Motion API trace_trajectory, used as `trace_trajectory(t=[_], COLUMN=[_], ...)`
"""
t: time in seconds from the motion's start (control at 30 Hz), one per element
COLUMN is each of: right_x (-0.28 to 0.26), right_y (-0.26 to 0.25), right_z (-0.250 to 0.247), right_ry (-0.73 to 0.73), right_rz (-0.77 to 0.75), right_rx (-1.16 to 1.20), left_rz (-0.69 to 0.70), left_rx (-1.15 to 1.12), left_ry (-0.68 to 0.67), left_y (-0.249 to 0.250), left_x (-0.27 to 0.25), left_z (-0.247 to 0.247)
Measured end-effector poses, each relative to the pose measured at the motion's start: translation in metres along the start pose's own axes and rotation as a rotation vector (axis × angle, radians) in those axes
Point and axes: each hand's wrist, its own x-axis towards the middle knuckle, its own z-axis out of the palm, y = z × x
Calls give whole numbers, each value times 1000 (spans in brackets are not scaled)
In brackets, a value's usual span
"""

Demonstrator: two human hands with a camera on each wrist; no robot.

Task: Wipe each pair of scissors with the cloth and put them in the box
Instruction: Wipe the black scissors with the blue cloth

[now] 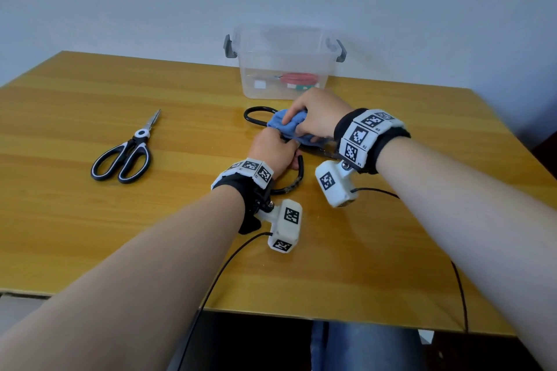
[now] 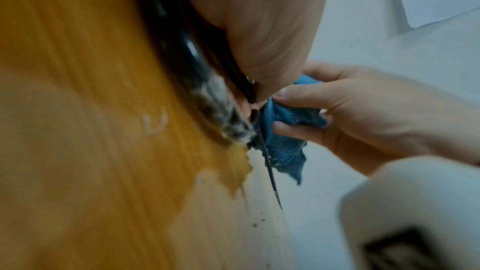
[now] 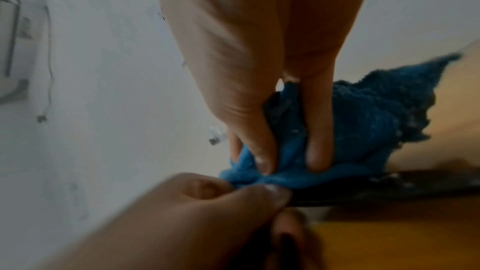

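Head view: at frame centre the left hand [image 1: 275, 150] grips the black scissors [image 1: 256, 117] by a handle loop, while the right hand [image 1: 316, 117] pinches the blue cloth [image 1: 286, 126] against them. A clear box [image 1: 283, 48] stands just above; black-and-white scissors [image 1: 126, 153] lie at left on the table [image 1: 90, 235].

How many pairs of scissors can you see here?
3: black-and-white scissors lying on the table's left, black-handled scissors held by both hands under the blue cloth, and red-handled scissors inside the clear box, which may hide more.
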Motion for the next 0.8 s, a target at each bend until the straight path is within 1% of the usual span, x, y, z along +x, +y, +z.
trace_trajectory(t=[0.07, 0.17, 0.4, 0.47, 0.57, 0.7, 0.8], right_x=[6, 17, 31, 28, 26, 20, 7], right_y=[4, 8, 49, 51, 48, 29, 13], right_z=[5, 8, -13, -17, -17, -25, -29], right_ry=[19, 70, 206, 257, 319, 312, 242], right_rz=[40, 89, 259, 277, 227, 173, 106], right_rx=[23, -73, -161, -163, -145, 102, 301], left_rz=[-2, 6, 0, -9, -22, -29, -36], left_rx=[11, 2, -48, -61, -83, -97, -102], left_ry=[-8, -10, -16, -5, -1, 0, 1], left_y=[-1, -4, -3, -3, -2, -3, -3], left_x=[1, 2, 3, 3, 2, 2, 2], left_z=[0, 2, 4, 4, 3, 3, 3])
